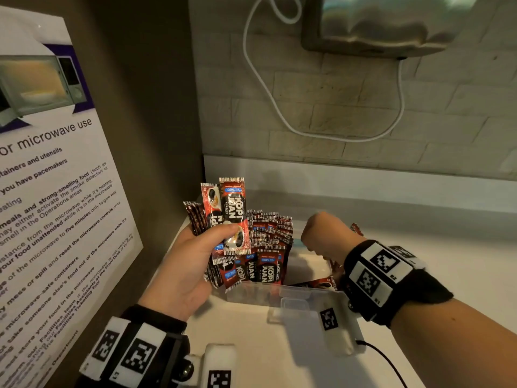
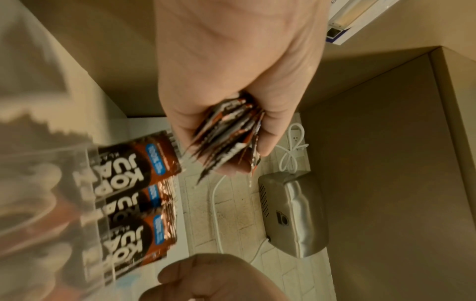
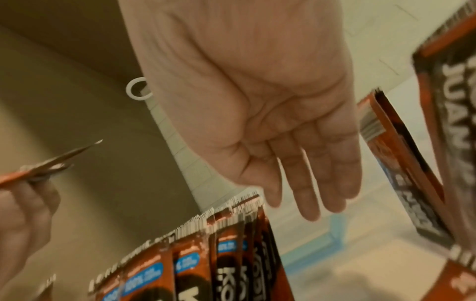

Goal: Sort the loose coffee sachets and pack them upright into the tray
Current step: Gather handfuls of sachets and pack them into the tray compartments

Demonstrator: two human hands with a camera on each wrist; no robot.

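Observation:
My left hand (image 1: 195, 256) grips a fanned bunch of red and black coffee sachets (image 1: 228, 217), held upright to the left of the clear plastic tray (image 1: 282, 294); the left wrist view shows the bunch (image 2: 226, 134) end-on between thumb and fingers. Packed sachets (image 1: 270, 247) stand upright in the tray's left half. My right hand (image 1: 321, 233) reaches down into the tray's empty right half, fingers (image 3: 316, 183) straight and holding nothing. Loose sachets (image 1: 324, 284) lie at the tray's right side, some leaning by my hand (image 3: 401, 173).
A brown cabinet wall with a microwave notice (image 1: 50, 191) stands close on the left. A tiled back wall carries a white cable (image 1: 277, 107) and a steel hand dryer (image 1: 386, 23). The white counter (image 1: 447, 261) extends to the right.

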